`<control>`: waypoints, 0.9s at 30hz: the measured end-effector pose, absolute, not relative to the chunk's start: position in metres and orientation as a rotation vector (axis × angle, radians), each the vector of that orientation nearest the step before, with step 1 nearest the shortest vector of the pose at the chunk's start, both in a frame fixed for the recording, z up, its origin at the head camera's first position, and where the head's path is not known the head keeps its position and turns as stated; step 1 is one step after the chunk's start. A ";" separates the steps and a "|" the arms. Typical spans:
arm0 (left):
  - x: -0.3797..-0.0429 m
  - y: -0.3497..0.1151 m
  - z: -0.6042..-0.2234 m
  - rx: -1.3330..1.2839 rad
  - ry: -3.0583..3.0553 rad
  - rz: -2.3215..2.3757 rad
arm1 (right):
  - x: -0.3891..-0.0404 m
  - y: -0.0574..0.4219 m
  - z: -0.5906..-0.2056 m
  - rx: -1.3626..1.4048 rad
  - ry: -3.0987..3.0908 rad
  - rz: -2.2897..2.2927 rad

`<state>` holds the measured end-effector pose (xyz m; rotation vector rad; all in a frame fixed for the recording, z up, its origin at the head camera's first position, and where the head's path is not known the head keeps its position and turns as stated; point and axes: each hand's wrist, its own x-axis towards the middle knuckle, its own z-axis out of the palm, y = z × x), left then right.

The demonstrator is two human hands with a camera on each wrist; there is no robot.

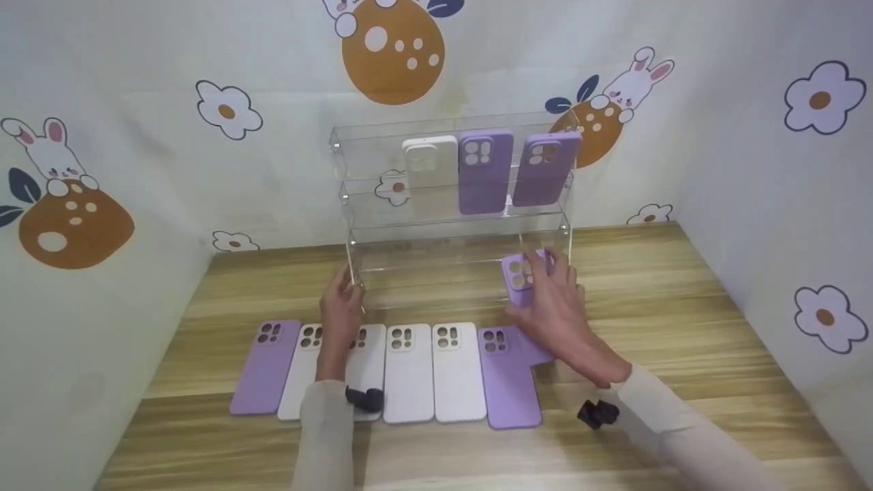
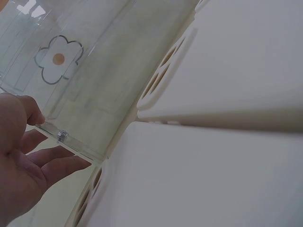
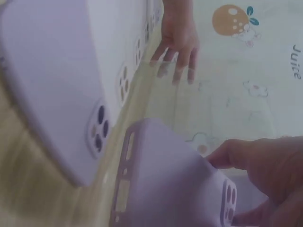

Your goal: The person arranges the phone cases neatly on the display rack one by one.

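Observation:
With its thumb and fingers, my left hand (image 1: pixel 341 307) grips the lower left edge of a clear acrylic display rack (image 1: pixel 409 232). In the left wrist view the thumb lies on one side of the clear panel (image 2: pixel 71 142) and fingers reach under the other. My right hand (image 1: pixel 563 310) holds a purple phone case (image 1: pixel 522 297) near its camera cutout, in front of the rack's lower right. The right wrist view shows this case tilted, its slotted bottom end towards the row on the table; the palm hides part of it in the head view.
A white case (image 1: pixel 431 167) and two purple cases, one in the middle (image 1: pixel 484 181) and one at right (image 1: pixel 545 177), stand on the rack's upper part. Several cases lie in a row on the wooden table (image 1: pixel 648 293), including white ones (image 1: pixel 409 382) and a purple one (image 1: pixel 510 392).

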<state>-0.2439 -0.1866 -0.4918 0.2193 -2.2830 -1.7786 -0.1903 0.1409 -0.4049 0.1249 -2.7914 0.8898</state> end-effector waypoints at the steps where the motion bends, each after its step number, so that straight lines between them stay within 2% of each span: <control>1: -0.244 -0.187 -0.492 0.212 -2.283 -1.771 | -0.190 0.137 -0.401 0.137 -2.771 0.888; 16: -0.243 -0.188 -0.492 0.230 -2.305 -1.763 | -0.199 0.084 -0.348 0.260 -2.593 0.855; 27: -0.243 -0.186 -0.493 0.202 -2.298 -1.761 | -0.221 0.037 -0.328 0.323 -2.452 0.896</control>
